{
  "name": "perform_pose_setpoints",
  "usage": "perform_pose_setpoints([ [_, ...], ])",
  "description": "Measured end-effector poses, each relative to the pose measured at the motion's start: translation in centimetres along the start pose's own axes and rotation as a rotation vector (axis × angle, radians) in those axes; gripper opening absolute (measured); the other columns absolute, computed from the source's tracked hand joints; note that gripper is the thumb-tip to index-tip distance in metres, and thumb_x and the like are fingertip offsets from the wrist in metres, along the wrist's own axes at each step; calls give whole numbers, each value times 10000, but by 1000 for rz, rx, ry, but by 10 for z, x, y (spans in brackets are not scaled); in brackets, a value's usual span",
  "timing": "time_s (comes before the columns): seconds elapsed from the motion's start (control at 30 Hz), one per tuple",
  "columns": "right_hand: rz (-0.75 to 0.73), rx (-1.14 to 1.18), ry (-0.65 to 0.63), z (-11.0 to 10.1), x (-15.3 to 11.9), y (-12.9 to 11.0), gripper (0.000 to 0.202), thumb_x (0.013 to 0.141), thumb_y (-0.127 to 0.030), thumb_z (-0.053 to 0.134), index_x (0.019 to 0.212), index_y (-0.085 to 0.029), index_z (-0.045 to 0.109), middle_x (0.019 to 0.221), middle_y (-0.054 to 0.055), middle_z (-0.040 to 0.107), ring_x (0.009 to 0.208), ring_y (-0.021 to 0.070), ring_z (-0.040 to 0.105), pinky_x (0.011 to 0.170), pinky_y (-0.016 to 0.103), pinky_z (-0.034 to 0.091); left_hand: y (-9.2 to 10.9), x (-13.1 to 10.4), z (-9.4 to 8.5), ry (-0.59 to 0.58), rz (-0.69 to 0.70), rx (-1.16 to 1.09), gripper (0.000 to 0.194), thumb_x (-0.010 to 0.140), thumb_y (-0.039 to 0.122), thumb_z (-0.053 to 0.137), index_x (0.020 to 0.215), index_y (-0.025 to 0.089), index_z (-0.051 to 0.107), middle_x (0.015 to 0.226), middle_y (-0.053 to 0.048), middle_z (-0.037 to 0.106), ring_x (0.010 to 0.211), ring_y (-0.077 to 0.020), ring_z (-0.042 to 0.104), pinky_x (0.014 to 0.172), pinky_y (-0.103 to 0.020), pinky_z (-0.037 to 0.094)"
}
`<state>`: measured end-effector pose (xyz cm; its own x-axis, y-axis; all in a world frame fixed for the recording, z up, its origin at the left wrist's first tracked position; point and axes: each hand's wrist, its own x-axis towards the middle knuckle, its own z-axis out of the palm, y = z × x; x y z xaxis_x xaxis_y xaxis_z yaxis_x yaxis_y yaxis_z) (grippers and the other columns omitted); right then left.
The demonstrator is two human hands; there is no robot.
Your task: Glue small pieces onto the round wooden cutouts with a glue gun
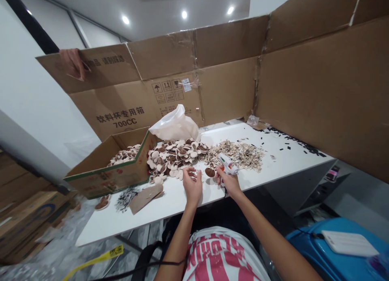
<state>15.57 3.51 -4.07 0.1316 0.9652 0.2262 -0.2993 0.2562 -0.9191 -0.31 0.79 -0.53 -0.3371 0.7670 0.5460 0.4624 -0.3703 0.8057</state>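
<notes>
My right hand (228, 183) is wrapped round a white hot glue gun (227, 164). A brown felt piece (209, 172) sits right at the fingertips of that hand; I cannot tell whether they pinch it or it lies on the table. My left hand (192, 184) is just to the left, fingers curved and apart, with nothing visible between them. Behind it spreads a heap of pink and brown rounded felt pieces (174, 155). A pile of thin beige strips (238, 153) lies beyond the glue gun.
On the white table (179, 210), an open cardboard box (105, 177) holds more felt pieces. Near it are brown cards (146, 199) and small grey-black bits (125, 200). A white plastic bag (178, 125) stands behind the heap. Tall cardboard walls (227, 86) enclose the back; black bits (299, 141) lie right.
</notes>
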Motion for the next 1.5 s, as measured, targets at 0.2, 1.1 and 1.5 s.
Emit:
perform_pose_setpoints([
  [0.2, 43, -79, -93, 0, -3, -7, 474, 848, -668, 765, 924, -214, 650, 683, 28, 656, 452, 183, 553, 415, 256, 414, 13, -3, -2, -134, 229, 25, 95, 971, 286, 630, 1047, 233, 652, 1045, -72, 635, 978, -222, 641, 826, -352, 549],
  [1.1, 34, -124, -195, 2, -6, -15, 466, 884, -690, 713, 904, -226, 666, 691, 6, 645, 466, 164, 560, 423, 227, 425, 19, -3, -1, -187, 351, 160, 67, 935, 233, 662, 937, 244, 728, 1021, -68, 618, 1045, -244, 620, 955, -407, 519],
  [1.5, 21, -140, -203, 1, -5, -13, 434, 905, -664, 699, 892, -232, 665, 688, 1, 644, 468, 160, 562, 437, 228, 439, 15, -2, -1, -213, 310, 120, 80, 939, 304, 674, 919, 238, 713, 1009, -71, 615, 1032, -249, 626, 939, -416, 527],
])
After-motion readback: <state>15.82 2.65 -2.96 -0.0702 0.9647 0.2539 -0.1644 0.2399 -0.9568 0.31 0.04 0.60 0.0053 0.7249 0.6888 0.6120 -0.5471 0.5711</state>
